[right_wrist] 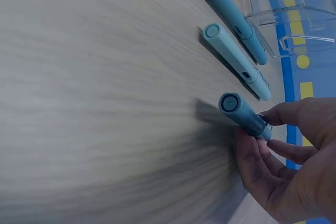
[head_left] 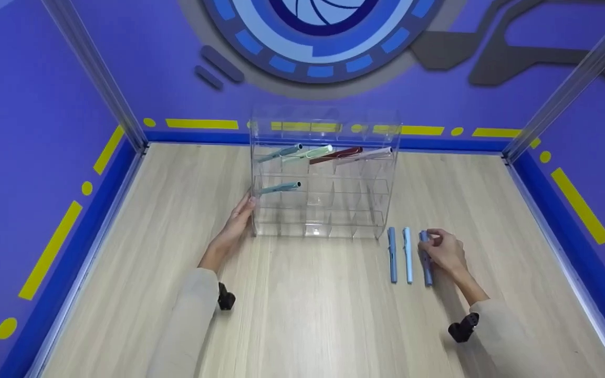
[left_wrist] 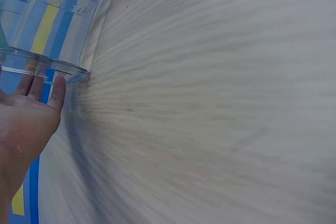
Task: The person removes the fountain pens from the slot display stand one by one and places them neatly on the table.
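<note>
Right hand [head_left: 445,252]: thumb and fingers pinch the blue pen [head_left: 427,273] nearest the worktop's [head_left: 313,315] right edge; whether it is fully lifted cannot be told. Judged best: pinch firm around the barrel, raised straight so the neighbours stay undisturbed. Just left lie a pale blue pen [head_left: 408,257] and a darker blue pen [head_left: 393,257], parallel, apart. Left hand [head_left: 234,226]: fingers fairly straight, touching the left side of the clear rack [head_left: 344,232] near the back edge; light, steady contact should suffice. Rack holds four pens [head_left: 335,156] in one row, a teal pen [head_left: 281,187] below, at left.
</note>
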{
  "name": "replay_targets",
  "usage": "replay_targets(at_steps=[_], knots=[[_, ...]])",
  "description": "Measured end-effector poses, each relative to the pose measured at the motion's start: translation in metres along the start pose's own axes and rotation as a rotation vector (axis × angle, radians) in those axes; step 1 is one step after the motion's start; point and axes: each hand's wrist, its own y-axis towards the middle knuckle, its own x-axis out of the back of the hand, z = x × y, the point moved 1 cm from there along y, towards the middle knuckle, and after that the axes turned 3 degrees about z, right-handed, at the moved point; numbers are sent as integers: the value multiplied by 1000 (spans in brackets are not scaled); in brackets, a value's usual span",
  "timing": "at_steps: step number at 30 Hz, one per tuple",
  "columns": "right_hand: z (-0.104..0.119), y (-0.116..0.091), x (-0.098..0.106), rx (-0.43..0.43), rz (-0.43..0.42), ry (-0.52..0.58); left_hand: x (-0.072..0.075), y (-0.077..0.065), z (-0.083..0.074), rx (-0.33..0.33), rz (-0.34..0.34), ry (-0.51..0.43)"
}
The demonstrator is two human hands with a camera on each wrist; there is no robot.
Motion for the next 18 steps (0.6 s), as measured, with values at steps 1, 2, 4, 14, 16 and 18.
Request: replay_targets(at_steps=[1,2,4,14,16,18], knots=[[0,0,0,3,8,3,0,0,-1,2,-1,1],[0,0,0,6,14,7,-1,0,-1,5,1,2],[0,1,0,7,17,21,0,1,-3,-1,4,13],[-2,1,1,3,57,68,1,0,-1,31,-7,9],[-2,1,1,12,52,64,0,0,-1,30,-9,11],[-2,2,0,19,47,62,1,-1,-2,28,-11,18]])
